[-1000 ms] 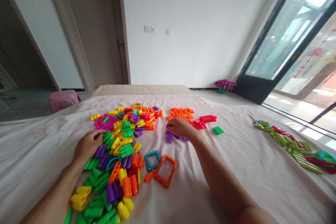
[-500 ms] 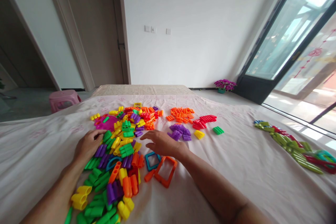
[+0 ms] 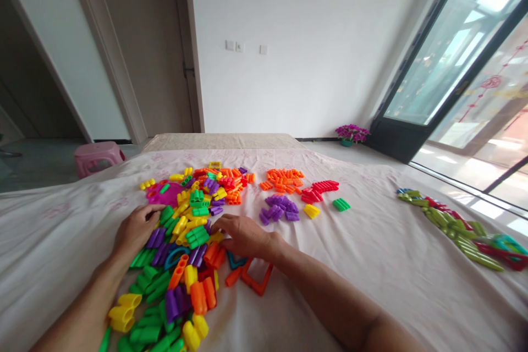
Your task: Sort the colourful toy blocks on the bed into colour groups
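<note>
A mixed pile of plastic building blocks in green, yellow, purple, orange and red lies on the cloth. My left hand rests at the pile's left edge, index finger stretched toward a green block; its other fingers are partly hidden. Over the pile's right side is my right hand, fingers pointing down and apart from the thumb, close to a yellow block. Beneath that hand, a blue square frame is partly covered. An orange square frame lies nearer me.
Separate groups of orange blocks, purple blocks and red blocks lie farther right, beside a yellow block and a green block. Long green, red and blue pieces lie at far right. A pink stool stands beyond the cloth.
My right hand has moved left and slightly down onto the pile's right side, now covering part of the blue frame. An added purple block shows in the purple group. My left hand stays put.
</note>
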`<state>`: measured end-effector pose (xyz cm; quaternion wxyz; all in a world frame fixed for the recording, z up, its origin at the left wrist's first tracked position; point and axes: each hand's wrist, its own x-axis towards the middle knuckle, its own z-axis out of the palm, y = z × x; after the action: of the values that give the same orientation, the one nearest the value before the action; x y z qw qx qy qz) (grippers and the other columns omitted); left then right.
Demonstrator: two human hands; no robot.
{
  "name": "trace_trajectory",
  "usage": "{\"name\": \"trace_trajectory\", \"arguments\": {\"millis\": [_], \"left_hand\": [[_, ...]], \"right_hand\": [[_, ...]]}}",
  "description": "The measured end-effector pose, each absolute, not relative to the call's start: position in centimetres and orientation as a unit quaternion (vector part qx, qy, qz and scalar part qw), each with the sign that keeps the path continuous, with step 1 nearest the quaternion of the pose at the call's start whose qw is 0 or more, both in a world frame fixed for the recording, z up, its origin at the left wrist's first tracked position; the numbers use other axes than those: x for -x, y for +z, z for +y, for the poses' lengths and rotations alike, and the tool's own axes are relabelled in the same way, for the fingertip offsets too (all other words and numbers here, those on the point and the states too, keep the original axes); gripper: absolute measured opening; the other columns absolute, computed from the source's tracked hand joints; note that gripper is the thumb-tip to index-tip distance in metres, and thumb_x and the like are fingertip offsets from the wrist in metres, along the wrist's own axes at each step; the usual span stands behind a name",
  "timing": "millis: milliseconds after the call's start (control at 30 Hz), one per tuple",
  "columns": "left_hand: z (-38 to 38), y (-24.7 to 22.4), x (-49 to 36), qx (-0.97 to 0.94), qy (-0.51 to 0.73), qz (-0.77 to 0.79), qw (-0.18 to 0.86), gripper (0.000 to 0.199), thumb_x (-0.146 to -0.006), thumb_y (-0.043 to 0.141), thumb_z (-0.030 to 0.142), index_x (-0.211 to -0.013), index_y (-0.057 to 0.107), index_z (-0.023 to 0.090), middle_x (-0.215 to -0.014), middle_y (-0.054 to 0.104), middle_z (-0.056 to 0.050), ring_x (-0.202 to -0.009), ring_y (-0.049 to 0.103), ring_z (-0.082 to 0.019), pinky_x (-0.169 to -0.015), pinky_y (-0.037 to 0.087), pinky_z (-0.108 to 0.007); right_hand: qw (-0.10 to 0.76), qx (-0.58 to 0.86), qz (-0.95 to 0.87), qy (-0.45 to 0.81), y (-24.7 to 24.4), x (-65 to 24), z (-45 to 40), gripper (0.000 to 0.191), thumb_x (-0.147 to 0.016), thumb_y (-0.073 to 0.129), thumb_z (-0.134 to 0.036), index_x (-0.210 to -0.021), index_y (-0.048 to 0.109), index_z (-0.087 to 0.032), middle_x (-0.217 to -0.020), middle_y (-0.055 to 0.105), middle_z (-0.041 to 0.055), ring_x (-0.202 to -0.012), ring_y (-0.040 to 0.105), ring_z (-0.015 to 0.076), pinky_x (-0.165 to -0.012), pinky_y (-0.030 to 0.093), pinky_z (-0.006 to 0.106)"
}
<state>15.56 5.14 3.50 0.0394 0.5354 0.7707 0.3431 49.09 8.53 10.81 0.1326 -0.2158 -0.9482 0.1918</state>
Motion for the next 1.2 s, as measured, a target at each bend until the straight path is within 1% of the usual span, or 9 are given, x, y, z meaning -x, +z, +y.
{"name": "trace_trajectory", "arguments": {"millis": [100, 200, 333, 467, 633, 767, 933, 1100, 1200], "left_hand": [[5.1, 3.6, -15.7, -0.536, 0.344, 0.770, 0.041, 0.038, -0.084, 0.047, 0.040, -0.106, 0.074, 0.024, -0.116, 0.072, -0.007, -0.108, 0.065, -0.026, -0.095, 0.049, -0.035], [5.1, 3.8, -15.9, -0.537, 0.346, 0.769, 0.038, 0.038, -0.083, 0.047, 0.039, -0.105, 0.074, 0.024, -0.115, 0.073, -0.007, -0.109, 0.066, -0.026, -0.095, 0.049, -0.034], [5.0, 4.0, -16.0, -0.531, 0.335, 0.777, 0.035, 0.039, -0.083, 0.046, 0.040, -0.105, 0.075, 0.024, -0.115, 0.072, -0.007, -0.108, 0.066, -0.026, -0.093, 0.050, -0.034], [5.1, 3.7, -15.7, -0.537, 0.333, 0.774, 0.029, 0.040, -0.083, 0.046, 0.040, -0.106, 0.075, 0.024, -0.116, 0.072, -0.007, -0.107, 0.066, -0.026, -0.094, 0.050, -0.034], [5.3, 3.4, -15.4, -0.546, 0.336, 0.767, 0.028, 0.039, -0.084, 0.046, 0.040, -0.106, 0.074, 0.024, -0.115, 0.073, -0.006, -0.109, 0.066, -0.025, -0.095, 0.050, -0.033], [5.3, 3.4, -15.3, -0.544, 0.330, 0.770, 0.035, 0.039, -0.085, 0.047, 0.040, -0.106, 0.074, 0.023, -0.116, 0.072, -0.007, -0.107, 0.067, -0.026, -0.092, 0.051, -0.035], [5.3, 3.2, -15.2, -0.545, 0.332, 0.769, 0.032, 0.036, -0.085, 0.048, 0.040, -0.105, 0.074, 0.023, -0.117, 0.072, -0.008, -0.104, 0.067, -0.027, -0.090, 0.052, -0.037], [5.5, 2.5, -15.0, -0.556, 0.344, 0.756, 0.019, 0.038, -0.086, 0.043, 0.036, -0.105, 0.073, 0.021, -0.115, 0.072, -0.010, -0.109, 0.066, -0.029, -0.091, 0.050, -0.040], [5.5, 2.4, -15.1, -0.553, 0.350, 0.756, 0.013, 0.037, -0.085, 0.043, 0.037, -0.103, 0.073, 0.023, -0.113, 0.072, -0.009, -0.108, 0.066, -0.028, -0.087, 0.050, -0.039]], "right_hand": [[0.130, 0.213, -0.952, 0.180, 10.8, -49.2, 8.6, 0.037, -0.083, 0.065, -0.020, -0.120, 0.063, -0.023, -0.112, 0.066, 0.0050, -0.093, 0.064, 0.0181, -0.078, 0.049, 0.026], [0.113, 0.216, -0.956, 0.162, 11.6, -49.7, 9.0, 0.034, -0.084, 0.067, -0.025, -0.117, 0.067, -0.020, -0.107, 0.067, 0.0067, -0.091, 0.064, 0.0185, -0.075, 0.048, 0.026], [0.094, 0.262, -0.950, 0.144, 13.5, -51.2, 10.2, 0.032, -0.081, 0.069, -0.023, -0.112, 0.069, -0.017, -0.105, 0.067, 0.0081, -0.086, 0.063, 0.0176, -0.072, 0.045, 0.026], [0.137, 0.333, -0.926, 0.111, 15.5, -53.2, 11.5, 0.027, -0.081, 0.068, -0.021, -0.107, 0.069, -0.017, -0.105, 0.067, 0.0073, -0.087, 0.062, 0.0168, -0.071, 0.041, 0.025], [0.186, 0.448, -0.870, 0.090, 17.1, -56.0, 12.7, 0.029, -0.088, 0.060, -0.033, -0.114, 0.065, -0.021, -0.097, 0.068, 0.0045, -0.080, 0.061, 0.0157, -0.066, 0.037, 0.025], [0.133, 0.520, -0.841, 0.061, 17.4, -58.8, 13.5, 0.028, -0.087, 0.057, -0.032, -0.111, 0.068, -0.021, -0.100, 0.069, 0.0067, -0.085, 0.062, 0.0190, -0.066, 0.035, 0.026], [0.047, 0.603, -0.796, 0.039, 16.7, -63.6, 13.9, 0.034, -0.084, 0.058, -0.030, -0.115, 0.067, -0.020, -0.108, 0.069, 0.0092, -0.092, 0.064, 0.0226, -0.067, 0.036, 0.027], [0.006, 0.677, -0.736, 0.009, 14.5, -68.1, 13.5, 0.030, -0.085, 0.057, -0.027, -0.112, 0.066, -0.019, -0.111, 0.068, 0.0119, -0.100, 0.064, 0.0259, -0.070, 0.038, 0.029], [-0.002, 0.683, -0.730, 0.008, 12.8, -69.3, 13.4, 0.028, -0.089, 0.057, -0.034, -0.112, 0.066, -0.021, -0.113, 0.065, 0.0119, -0.103, 0.063, 0.0259, -0.073, 0.039, 0.030]]}}
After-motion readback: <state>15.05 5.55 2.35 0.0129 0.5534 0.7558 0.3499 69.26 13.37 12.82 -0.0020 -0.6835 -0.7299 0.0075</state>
